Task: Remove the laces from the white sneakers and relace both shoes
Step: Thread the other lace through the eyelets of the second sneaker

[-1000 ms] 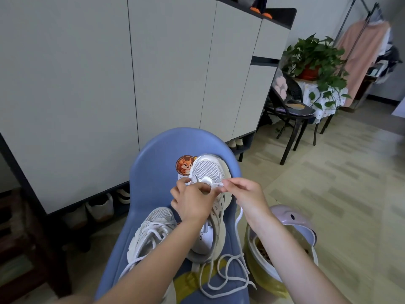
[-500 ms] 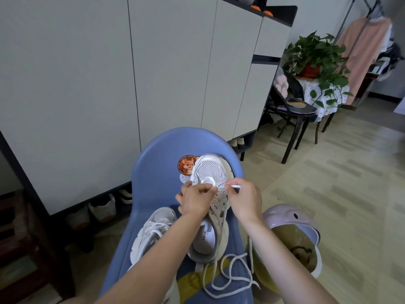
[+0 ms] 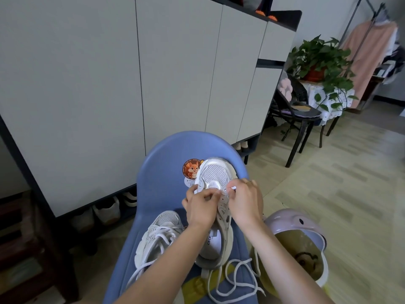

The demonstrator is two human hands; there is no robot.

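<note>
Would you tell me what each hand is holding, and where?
Right hand pinches the lace tip; left hand grips the sneaker at its front eyelets.

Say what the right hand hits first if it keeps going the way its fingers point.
Probably the white sneaker: the right hand points left, pinching the lace tip at the toe-end eyelets. The left hand lies just beyond; depth unclear.

White sneaker with mesh toe is showing against the blue chair, orange squirrel sticker peeking out, white lace trailing, pale pink bin lid glowing beside.
</note>
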